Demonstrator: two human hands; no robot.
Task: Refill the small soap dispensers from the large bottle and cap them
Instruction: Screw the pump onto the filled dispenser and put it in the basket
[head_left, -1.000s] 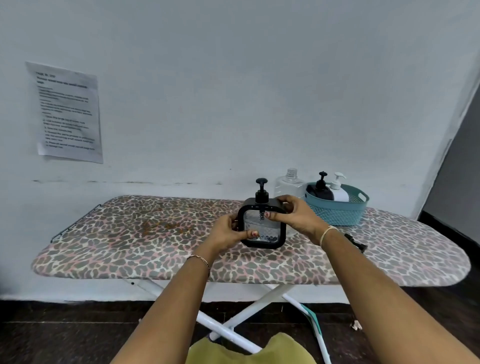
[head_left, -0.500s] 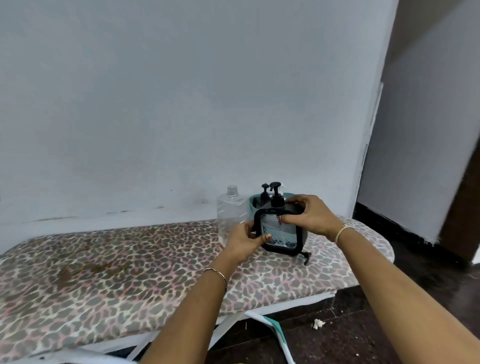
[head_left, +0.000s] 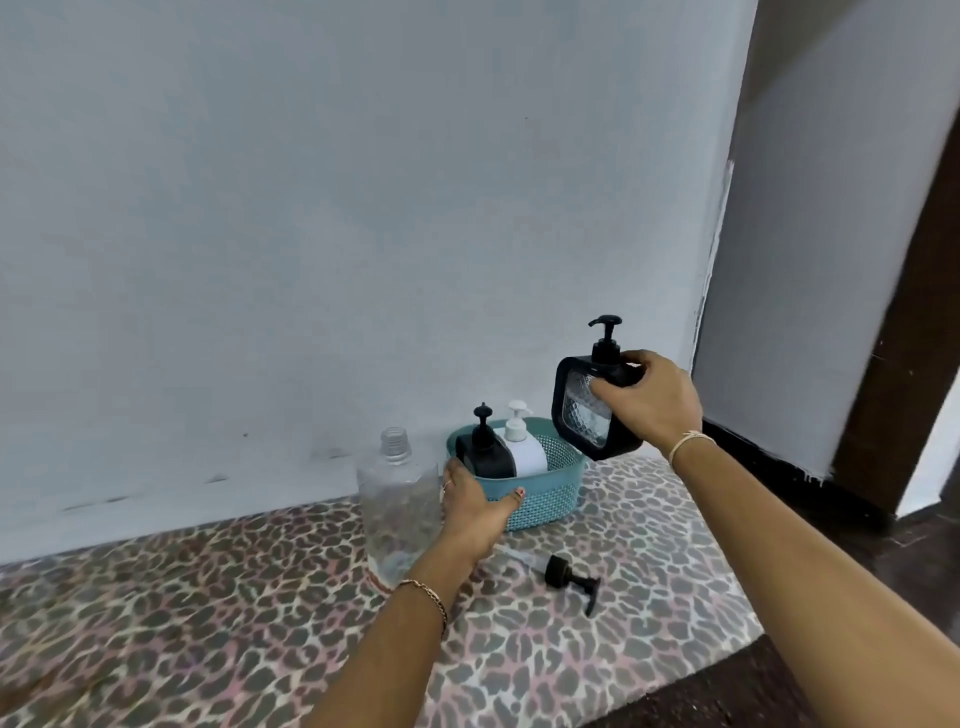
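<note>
My right hand (head_left: 647, 402) grips a square black-framed dispenser (head_left: 584, 410) with a black pump, lifted in the air to the right of and above the teal basket (head_left: 550, 496). My left hand (head_left: 475, 506) holds the basket's near left rim, thumb on its front wall. Inside the basket stand a black dispenser (head_left: 485, 452) and a white dispenser (head_left: 524, 449). The large clear bottle (head_left: 397, 512) stands uncapped just left of the basket, against my left hand. A loose black pump head (head_left: 569, 577) with its tube lies on the board in front of the basket.
Everything sits on a leopard-print ironing board (head_left: 208, 623) against a pale wall. The board's rounded end is at the right, with dark floor (head_left: 857, 665) beyond it. A wall corner and dark door frame (head_left: 893, 312) rise at the right.
My view has swung right along the board. My left hand let go of the square dispenser and took the basket rim. My right hand raised the dispenser up and right.
</note>
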